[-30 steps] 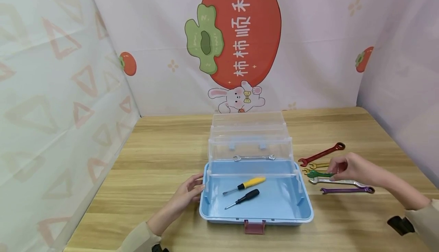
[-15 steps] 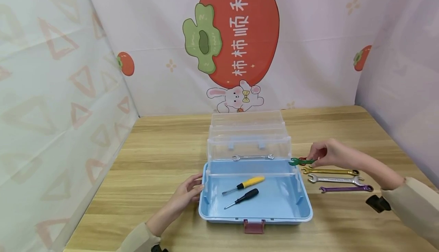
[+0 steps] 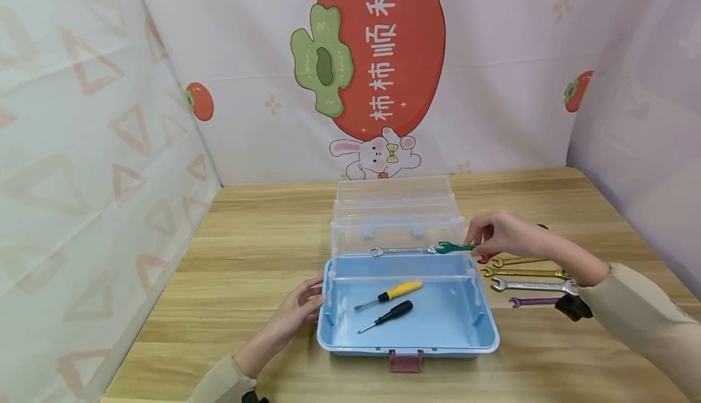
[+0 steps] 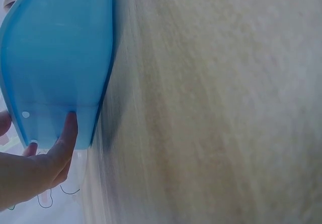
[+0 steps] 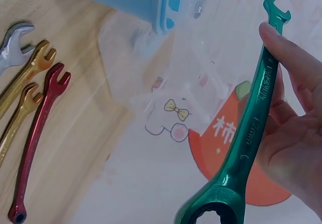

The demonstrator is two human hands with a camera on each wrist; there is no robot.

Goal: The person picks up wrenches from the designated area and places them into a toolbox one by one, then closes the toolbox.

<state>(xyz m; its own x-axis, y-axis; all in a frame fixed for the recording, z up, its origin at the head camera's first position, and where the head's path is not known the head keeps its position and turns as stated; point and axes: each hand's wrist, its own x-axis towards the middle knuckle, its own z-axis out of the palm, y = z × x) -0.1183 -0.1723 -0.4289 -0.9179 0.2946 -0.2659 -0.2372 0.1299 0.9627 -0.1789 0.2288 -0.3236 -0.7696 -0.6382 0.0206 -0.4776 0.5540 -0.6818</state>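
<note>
My right hand (image 3: 501,232) pinches a green combination wrench (image 5: 249,118) between thumb and fingers, above the right rear of a toolbox. In the right wrist view its ring end points down and its open jaw up. The light blue toolbox (image 3: 405,353) stands with its clear lid raised. My left hand (image 3: 300,305) rests against the toolbox's left side, thumb at the rim, fingers touching the outer wall (image 4: 55,78). A silver wrench (image 3: 402,251) lies in the clear tray at the back. A yellow screwdriver (image 3: 404,290) and a black screwdriver (image 3: 398,311) lie inside the box.
Right of the toolbox lie a red wrench (image 5: 37,138), two gold wrenches (image 3: 523,273), a silver wrench (image 3: 528,285) and a purple wrench (image 3: 533,301) on the wooden table (image 3: 246,232). The clear lid (image 3: 394,190) stands up behind the box. Printed cloth hangs around the table.
My right hand has lifted the green wrench from among the other wrenches and carried it left to the toolbox's rear. My left hand stays at the box's side.
</note>
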